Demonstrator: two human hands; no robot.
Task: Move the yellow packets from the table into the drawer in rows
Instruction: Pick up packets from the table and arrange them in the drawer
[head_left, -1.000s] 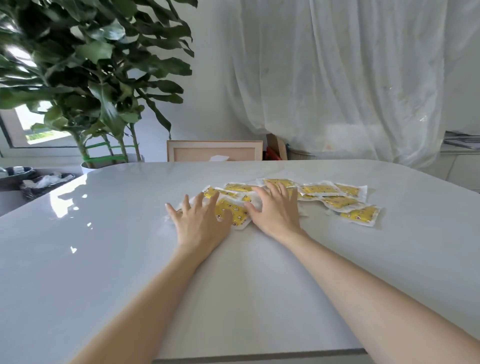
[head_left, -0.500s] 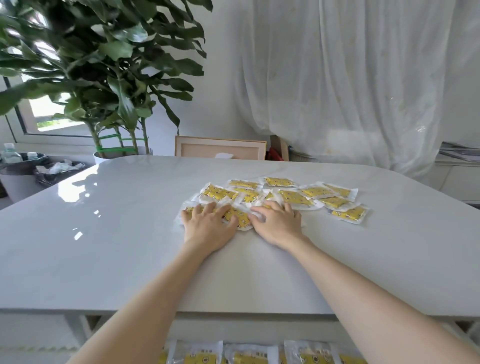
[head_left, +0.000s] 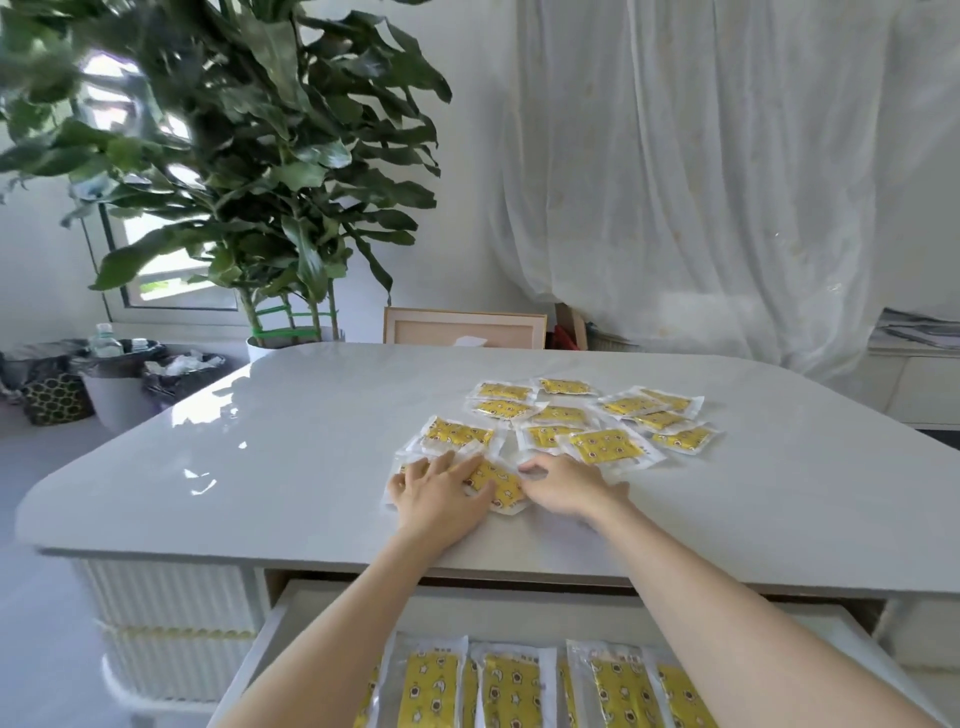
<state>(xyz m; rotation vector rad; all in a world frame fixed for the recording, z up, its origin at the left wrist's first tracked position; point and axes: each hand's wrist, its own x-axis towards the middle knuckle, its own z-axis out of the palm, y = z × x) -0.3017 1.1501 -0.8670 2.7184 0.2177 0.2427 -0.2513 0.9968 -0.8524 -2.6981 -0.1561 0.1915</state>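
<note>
In the head view my left hand (head_left: 436, 501) lies flat, fingers straight, on the nearest packet (head_left: 496, 480) on the desk (head_left: 291, 447). My right hand (head_left: 569, 488) bends its fingers at the packet's edge, and I cannot tell if they pinch it. The other packets (head_left: 605, 446) overlap and look slick, so I might drag neighbours along or spoil the row (head_left: 511, 691) in the open drawer (head_left: 260, 649) below.

Plenty of open tabletop on the left side of the table (head_left: 234, 467). Scattered yellow packets (head_left: 608, 447) crowd the middle-right, and the open drawer (head_left: 519, 616) has a free strip behind its packet row (head_left: 511, 686).
</note>
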